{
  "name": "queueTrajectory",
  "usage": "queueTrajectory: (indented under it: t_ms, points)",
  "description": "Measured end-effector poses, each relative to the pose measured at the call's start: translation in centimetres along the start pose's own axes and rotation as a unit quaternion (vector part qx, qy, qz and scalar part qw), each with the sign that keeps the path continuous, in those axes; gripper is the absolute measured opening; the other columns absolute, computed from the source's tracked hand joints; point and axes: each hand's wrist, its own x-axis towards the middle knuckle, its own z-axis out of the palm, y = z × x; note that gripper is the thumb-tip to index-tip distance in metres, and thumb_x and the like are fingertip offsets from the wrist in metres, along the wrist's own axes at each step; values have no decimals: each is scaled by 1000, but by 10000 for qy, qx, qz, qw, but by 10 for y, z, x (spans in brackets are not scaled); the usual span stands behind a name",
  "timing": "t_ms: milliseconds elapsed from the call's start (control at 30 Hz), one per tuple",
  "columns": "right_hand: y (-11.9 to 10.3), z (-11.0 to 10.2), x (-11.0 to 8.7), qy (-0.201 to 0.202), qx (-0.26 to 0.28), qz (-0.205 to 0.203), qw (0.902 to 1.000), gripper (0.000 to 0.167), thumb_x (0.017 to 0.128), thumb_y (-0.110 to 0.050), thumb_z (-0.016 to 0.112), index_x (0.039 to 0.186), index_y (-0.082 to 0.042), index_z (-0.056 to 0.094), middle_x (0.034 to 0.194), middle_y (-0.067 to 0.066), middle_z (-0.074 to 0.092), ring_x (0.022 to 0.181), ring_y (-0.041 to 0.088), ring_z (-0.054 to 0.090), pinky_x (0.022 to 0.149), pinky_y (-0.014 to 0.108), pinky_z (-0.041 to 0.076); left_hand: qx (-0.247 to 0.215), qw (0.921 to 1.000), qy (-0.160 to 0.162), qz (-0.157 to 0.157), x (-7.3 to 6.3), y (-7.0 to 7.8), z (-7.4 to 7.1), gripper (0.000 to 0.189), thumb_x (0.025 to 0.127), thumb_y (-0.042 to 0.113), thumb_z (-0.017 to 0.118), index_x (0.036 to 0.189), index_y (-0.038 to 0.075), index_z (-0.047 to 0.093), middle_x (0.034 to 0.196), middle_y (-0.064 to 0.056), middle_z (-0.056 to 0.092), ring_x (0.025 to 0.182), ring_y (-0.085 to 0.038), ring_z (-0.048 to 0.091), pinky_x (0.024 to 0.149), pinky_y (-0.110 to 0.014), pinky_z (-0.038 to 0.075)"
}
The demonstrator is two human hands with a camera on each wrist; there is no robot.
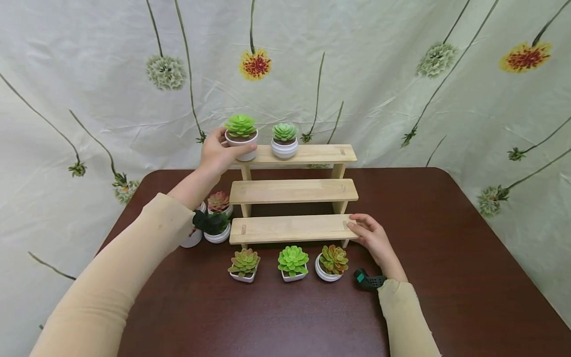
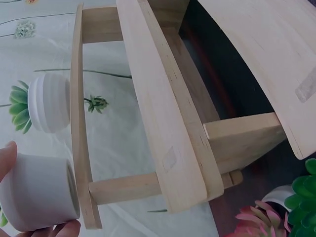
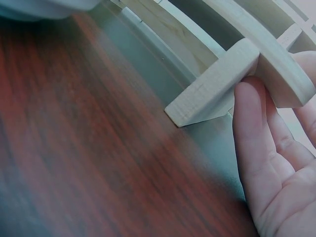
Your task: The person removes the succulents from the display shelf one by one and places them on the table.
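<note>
My left hand grips the white pot of a bright green potted succulent at the left end of the top shelf of a three-step wooden stand. In the left wrist view the base of this pot is against or very near the shelf; I cannot tell whether it bears weight. A paler green potted succulent stands to its right on the same shelf. My right hand holds the right end of the bottom shelf, its thumb beside the support in the right wrist view.
In front of the stand are a reddish-green succulent, a bright green one and an orange-green one. Left of it cluster a pink succulent, a dark green one and a partly hidden white pot, on a dark brown table.
</note>
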Motion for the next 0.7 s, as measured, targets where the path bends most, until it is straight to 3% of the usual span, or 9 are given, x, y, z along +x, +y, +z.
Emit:
queueTrajectory:
  t_ms: [367, 700]
  points:
    - [-2, 1, -2, 17, 51, 15, 10000, 36, 92, -18, 62, 121, 0, 51, 114, 10, 56, 88, 13, 60, 75, 26, 52, -30, 9999, 89, 48, -10, -6, -24, 86, 75, 28, 80, 142, 7, 32, 138, -12, 39, 123, -25, 43, 95, -35, 41]
    - [-1, 0, -1, 7, 100, -13, 9999, 35, 91, -17, 63, 119, 0, 51, 113, 9, 56, 86, 13, 61, 74, 26, 52, -91, 9996, 278, 25, -21, -20, -51, 84, 75, 30, 80, 140, 5, 33, 133, -10, 41, 117, -21, 46, 89, -30, 43]
